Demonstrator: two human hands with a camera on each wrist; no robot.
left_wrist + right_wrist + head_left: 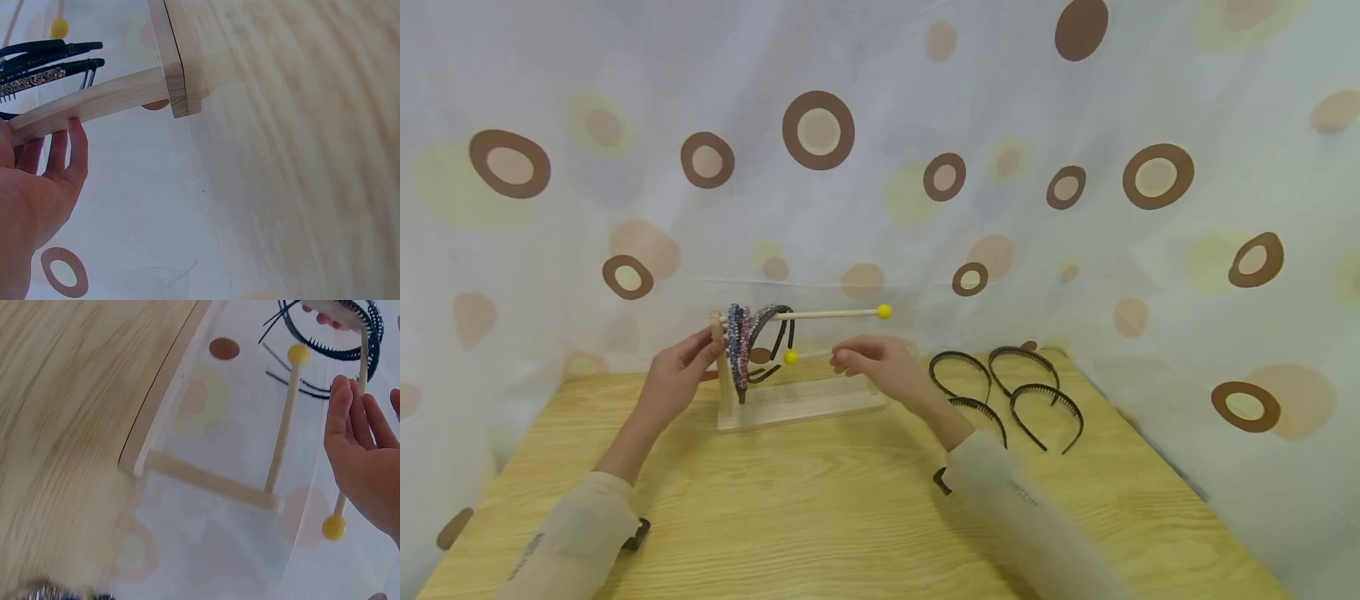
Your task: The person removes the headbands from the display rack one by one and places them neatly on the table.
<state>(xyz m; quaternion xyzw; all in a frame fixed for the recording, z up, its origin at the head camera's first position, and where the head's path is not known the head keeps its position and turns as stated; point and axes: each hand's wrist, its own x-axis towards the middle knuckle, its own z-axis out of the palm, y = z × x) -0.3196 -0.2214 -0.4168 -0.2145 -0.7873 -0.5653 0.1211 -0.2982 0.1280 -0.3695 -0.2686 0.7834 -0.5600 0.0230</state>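
Note:
A wooden stand (805, 406) with rods tipped by yellow balls rises from a flat base at the table's far side. My left hand (676, 379) grips its left upright post (94, 103), thumb on one side and fingers on the other. Beaded headbands hang from the upper rod (835, 314) near that post: a blue one (735, 342), a pink one (745, 346) and a silver-and-black one (767, 315). Below the rod's free end, my right hand (880, 364) has loosely bent fingers and holds nothing. In the right wrist view its fingertips overlap the rod.
Several black toothed headbands, one of them the front headband (1047, 392), lie on the table (820, 508) to the right, beyond my right forearm. A white patterned curtain (880, 225) hangs behind the table. Part of a glittery item (56, 592) shows at the right wrist view's lower edge.

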